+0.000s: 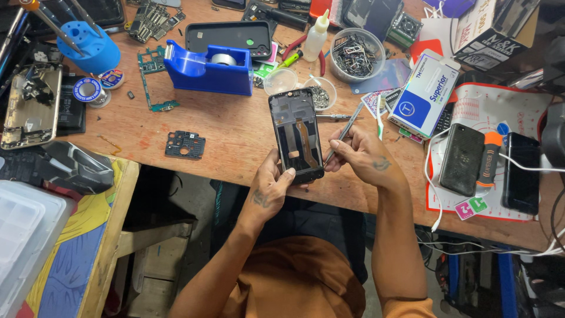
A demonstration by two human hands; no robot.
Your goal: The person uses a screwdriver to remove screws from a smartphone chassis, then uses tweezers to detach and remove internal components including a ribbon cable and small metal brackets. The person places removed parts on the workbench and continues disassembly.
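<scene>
At the near edge of the wooden worktop (235,135), the left hand (269,188) grips the lower end of a black opened phone frame with its back removed (296,134), fingers curled around the bottom edge and thumb pressed on the right side. The frame is held upright-tilted just above the worktop, its inner side facing the camera. The right hand (360,154) pinches slim metal tweezers (342,134) between thumb and fingers, tip touching the frame's right edge near the lower half.

Step in hand, by judgement: work on the interior of the frame with the tweezers — picking at or seating a small part along the edge. The next move would call for a steady left-hand hold and fine, light tip pressure, since a slip could scratch the ribbon cable.

Condition of the frame: dark, hollow interior, an orange-brown flex strip running down the middle, a small cut-out at the top. Nearby stand a blue tape dispenser (203,68) and a clear plastic bowl of small parts (356,53) — neither touched.
</scene>
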